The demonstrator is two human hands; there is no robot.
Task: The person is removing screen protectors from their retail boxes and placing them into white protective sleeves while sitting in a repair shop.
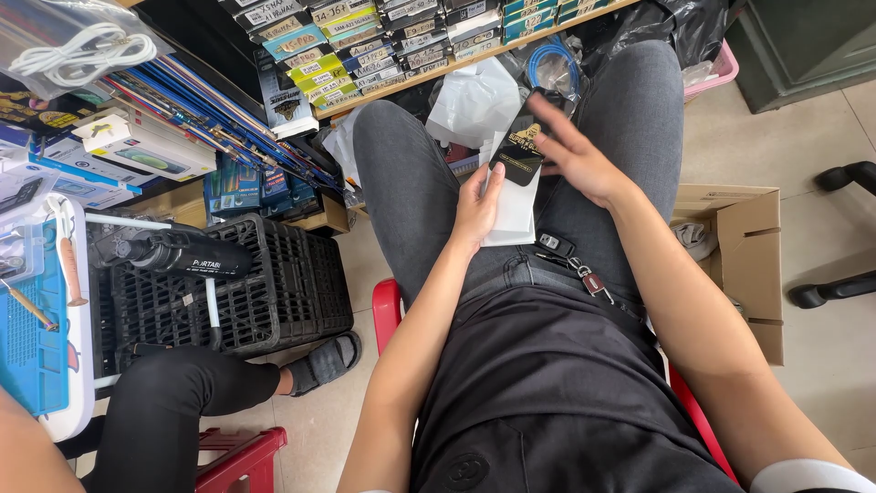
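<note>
I sit on a red stool (pixel 387 310) with my legs apart. My left hand (pixel 475 208) grips the edge of a flat white packet (pixel 514 217) resting over my lap. My right hand (pixel 577 157) holds a small black card with gold print (pixel 517 157) at the packet's top, fingers spread. A car key and metal clips (pixel 575 263) hang at my waistband.
A black plastic crate (pixel 274 283) and a black tube-shaped device (pixel 173 254) stand at left, beside another person's leg (pixel 182 393). Stacked boxes fill a shelf (pixel 392 41) ahead. An open cardboard box (pixel 744 246) sits at right, a blue work mat (pixel 36 347) far left.
</note>
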